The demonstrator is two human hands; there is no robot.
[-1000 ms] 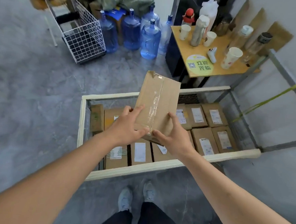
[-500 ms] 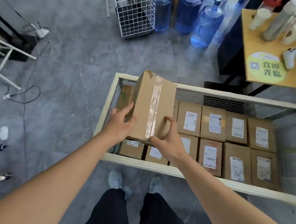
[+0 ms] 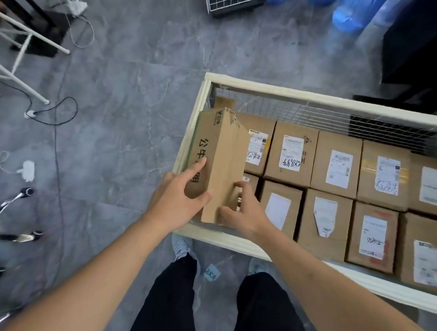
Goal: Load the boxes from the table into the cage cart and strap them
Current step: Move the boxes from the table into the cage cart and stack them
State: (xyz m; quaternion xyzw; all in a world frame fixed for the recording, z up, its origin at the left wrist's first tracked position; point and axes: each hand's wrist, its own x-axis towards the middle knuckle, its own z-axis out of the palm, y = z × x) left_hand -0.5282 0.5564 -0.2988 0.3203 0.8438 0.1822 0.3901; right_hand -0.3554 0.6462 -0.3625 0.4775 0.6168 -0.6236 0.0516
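A tall brown cardboard box (image 3: 223, 165) with black printed characters stands on edge at the left end of the cage cart (image 3: 279, 91), inside its cream frame. My left hand (image 3: 179, 198) grips the box's left face near the bottom. My right hand (image 3: 243, 209) holds its lower right side, fingers curled against it. Several labelled cardboard boxes (image 3: 336, 169) lie in two rows across the cart floor, filling it to the right. The cart's wire mesh wall shows along the far side.
Cables and a white power strip (image 3: 28, 170) lie on the grey floor to the left, near white stand legs (image 3: 29, 41). A white wire basket (image 3: 233, 0) and blue water bottles (image 3: 352, 13) sit at the top. My feet stand just before the cart's near rail.
The box has gone down and left into the cart's left end, turning so its printed side faces me. My view has tilted lower and shifted left.
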